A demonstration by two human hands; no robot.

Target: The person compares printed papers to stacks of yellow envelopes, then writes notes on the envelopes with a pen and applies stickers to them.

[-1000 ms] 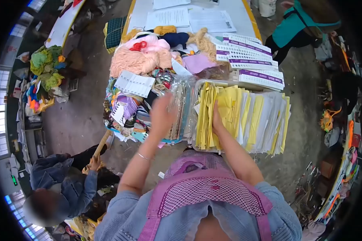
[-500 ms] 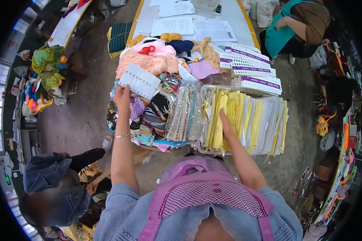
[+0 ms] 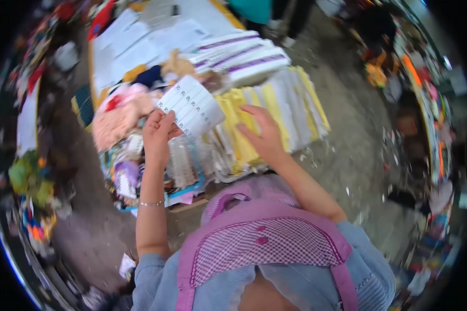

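Observation:
A white sheet of printed number labels [image 3: 194,106] is pinched by its lower left corner in my left hand [image 3: 160,129]. My right hand [image 3: 263,136] hovers over a bin of yellow and white paper sleeves [image 3: 283,111], thumb and fingers apart, with nothing in it. Left of the sleeves lies a heap of yarn, with a peach skein [image 3: 117,124] on top. Clear plastic packets [image 3: 182,166] stand upright between the heap and the sleeves. Motion blurs the finer details.
White boxes with purple stripes [image 3: 244,57] are stacked behind the sleeves. Papers [image 3: 124,36] lie further back on the long table. A person in a teal garment [image 3: 251,9] stands at the far end. Shelves of coloured materials [image 3: 425,98] line the right side.
The whole view has swung round and blurred. My left hand has carried the label sheet rightward, nearer the sleeves. My right hand has lifted off the sleeves, and its fingers have spread.

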